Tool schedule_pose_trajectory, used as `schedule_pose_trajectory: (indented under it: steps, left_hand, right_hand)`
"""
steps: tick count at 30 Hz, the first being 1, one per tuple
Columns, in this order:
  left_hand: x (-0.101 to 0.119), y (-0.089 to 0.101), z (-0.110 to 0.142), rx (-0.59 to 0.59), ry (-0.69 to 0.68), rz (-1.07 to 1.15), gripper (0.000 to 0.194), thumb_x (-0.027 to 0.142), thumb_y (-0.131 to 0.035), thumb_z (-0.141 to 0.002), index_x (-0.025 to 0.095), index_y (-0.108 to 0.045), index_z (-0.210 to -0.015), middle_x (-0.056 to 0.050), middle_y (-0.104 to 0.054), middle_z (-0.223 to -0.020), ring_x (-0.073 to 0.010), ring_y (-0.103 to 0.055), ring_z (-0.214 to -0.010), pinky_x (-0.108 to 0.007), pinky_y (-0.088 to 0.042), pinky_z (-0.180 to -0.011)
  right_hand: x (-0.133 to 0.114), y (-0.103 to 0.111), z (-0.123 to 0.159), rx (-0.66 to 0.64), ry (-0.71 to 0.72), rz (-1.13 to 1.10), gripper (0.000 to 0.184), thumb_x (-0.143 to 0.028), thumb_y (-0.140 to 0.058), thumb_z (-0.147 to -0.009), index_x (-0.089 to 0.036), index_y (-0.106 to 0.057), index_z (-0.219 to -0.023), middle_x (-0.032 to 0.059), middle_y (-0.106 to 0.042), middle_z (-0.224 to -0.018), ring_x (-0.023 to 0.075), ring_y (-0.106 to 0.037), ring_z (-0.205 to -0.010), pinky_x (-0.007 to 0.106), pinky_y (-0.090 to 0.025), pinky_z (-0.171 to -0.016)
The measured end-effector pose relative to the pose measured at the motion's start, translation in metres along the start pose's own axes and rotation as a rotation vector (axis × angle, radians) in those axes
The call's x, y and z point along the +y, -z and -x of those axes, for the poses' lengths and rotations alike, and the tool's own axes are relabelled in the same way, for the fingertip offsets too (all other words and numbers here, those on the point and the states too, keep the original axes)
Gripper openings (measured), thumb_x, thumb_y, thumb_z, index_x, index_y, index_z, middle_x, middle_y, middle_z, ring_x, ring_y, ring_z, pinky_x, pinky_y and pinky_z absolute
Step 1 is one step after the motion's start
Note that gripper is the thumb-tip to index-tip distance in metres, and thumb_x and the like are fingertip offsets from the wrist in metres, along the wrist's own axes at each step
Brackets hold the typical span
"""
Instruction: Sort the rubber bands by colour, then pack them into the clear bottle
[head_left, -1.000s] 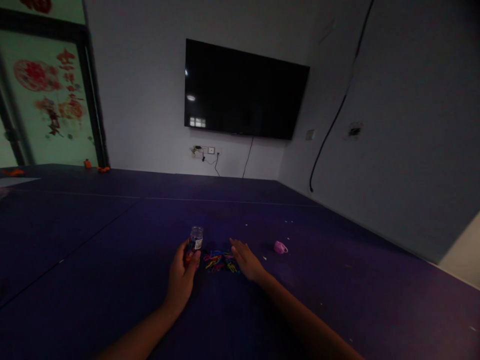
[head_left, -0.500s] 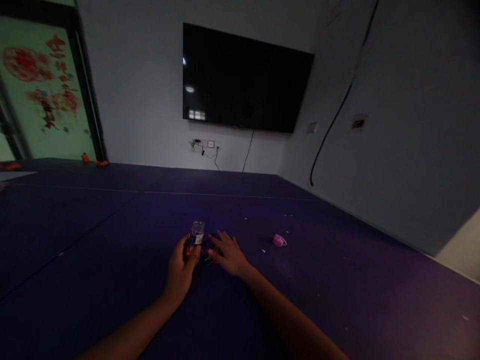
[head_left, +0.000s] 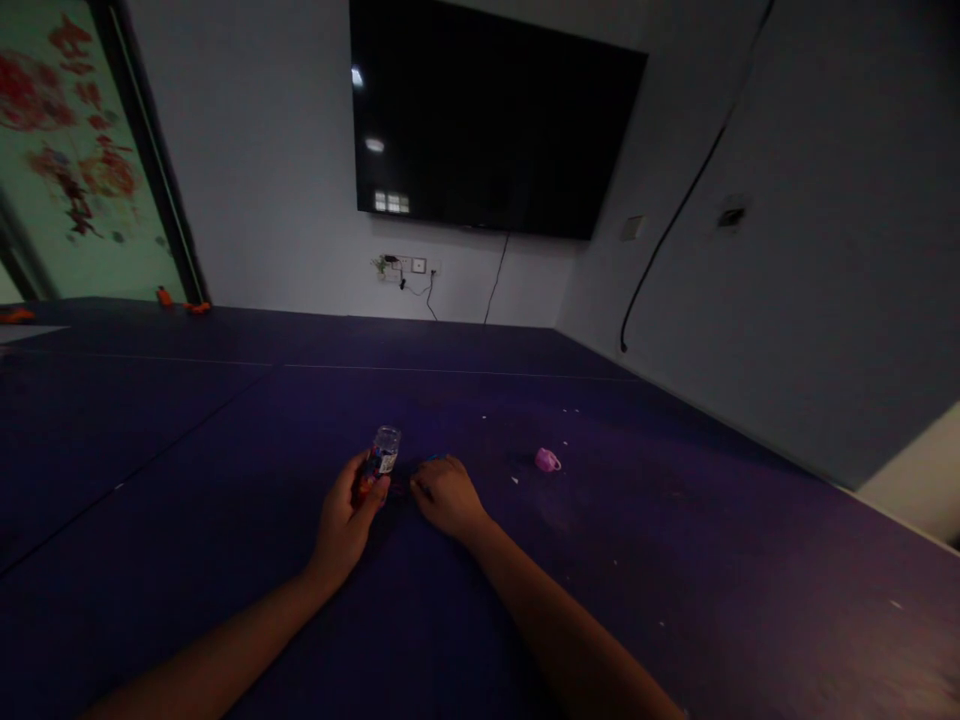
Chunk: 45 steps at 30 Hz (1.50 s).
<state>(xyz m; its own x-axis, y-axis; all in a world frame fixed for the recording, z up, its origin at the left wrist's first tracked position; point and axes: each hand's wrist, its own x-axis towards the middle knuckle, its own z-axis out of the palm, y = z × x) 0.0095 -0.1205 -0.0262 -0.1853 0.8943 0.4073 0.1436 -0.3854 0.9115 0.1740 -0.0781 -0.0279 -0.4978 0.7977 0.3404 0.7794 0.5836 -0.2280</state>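
Observation:
My left hand (head_left: 346, 510) is wrapped round a small clear jar (head_left: 386, 447), tilted with its open mouth up and away from me. Coloured bits show inside the jar, and a white label is on its side. My right hand (head_left: 448, 492) rests low on the dark mat just right of the jar, its fingers curled over a little heap of small coloured band-like pieces (head_left: 435, 458). A bit of blue peeks out beyond the knuckles; most of the heap is hidden under the hand.
A pink cup-like lid with a loop (head_left: 547, 460) lies right of my hands on the purple-blue mat (head_left: 315, 410). White scraps are scattered about. Orange toys (head_left: 196, 308) lie by the door. A television (head_left: 487, 120) hangs on the far wall; a black cable (head_left: 675, 215) runs down the right wall.
My right hand has gone from spread fingers to curled ones over the coloured pieces. The left hand still holds the jar. The view has tipped slightly downward.

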Motion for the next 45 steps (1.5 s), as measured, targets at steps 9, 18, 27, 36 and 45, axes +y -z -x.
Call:
schedule_pose_trajectory:
  steps: [9, 18, 27, 36, 45]
  left_hand:
    - [-0.002, 0.006, -0.004, 0.211, 0.006, 0.009, 0.051, 0.047, -0.059, -0.075, 0.018, -0.049, -0.116, -0.002, -0.059, -0.082, -0.0150, -0.057, -0.070, -0.028, -0.049, -0.066]
    - [0.002, 0.004, -0.001, 0.145, 0.006, 0.000, 0.052, 0.048, -0.060, -0.073, 0.017, -0.051, -0.114, -0.003, -0.059, -0.082, -0.0153, -0.057, -0.068, -0.029, -0.049, -0.065]
    - [-0.004, 0.005, -0.005, 0.141, -0.036, 0.015, 0.057, 0.048, -0.061, -0.072, 0.017, -0.050, -0.119, -0.007, -0.062, -0.095, -0.0192, -0.061, -0.079, -0.031, -0.050, -0.071]
    - [0.005, 0.003, -0.002, 0.118, -0.013, 0.039, 0.055, 0.050, -0.060, -0.072, 0.016, -0.053, -0.114, -0.003, -0.061, -0.080, -0.0163, -0.059, -0.065, -0.029, -0.049, -0.062]
    - [-0.003, 0.002, -0.002, 0.049, -0.019, 0.012, 0.055, 0.049, -0.062, -0.071, 0.017, -0.053, -0.114, -0.006, -0.063, -0.087, -0.0185, -0.061, -0.071, -0.032, -0.051, -0.065]
  right_hand:
    - [-0.009, -0.008, -0.005, 0.151, -0.055, 0.048, 0.028, -0.030, -0.040, -0.088, -0.019, -0.063, -0.099, 0.0094, -0.061, -0.110, 0.0228, -0.045, -0.115, 0.043, -0.021, -0.105]
    - [-0.009, -0.001, -0.005, 0.097, -0.143, 0.088, 0.024, -0.026, -0.042, -0.086, -0.016, -0.063, -0.093, 0.0118, -0.063, -0.096, 0.0247, -0.054, -0.099, 0.041, -0.038, -0.089]
    - [-0.044, -0.013, -0.016, -0.120, 0.255, 0.155, 0.036, -0.033, -0.034, -0.091, -0.024, -0.053, -0.120, 0.0054, -0.049, -0.132, 0.0249, -0.027, -0.132, 0.054, -0.018, -0.106]
    - [-0.039, -0.018, -0.016, 0.012, -0.246, 0.170, 0.040, -0.019, -0.033, -0.087, -0.010, -0.054, -0.121, 0.0194, -0.054, -0.124, 0.0319, -0.036, -0.126, 0.057, -0.016, -0.104]
    - [-0.003, -0.003, 0.000, 0.090, -0.340, 0.019, 0.064, -0.061, -0.034, -0.084, -0.021, -0.041, -0.133, 0.0142, -0.040, -0.139, 0.0300, -0.030, -0.131, 0.053, -0.020, -0.103]
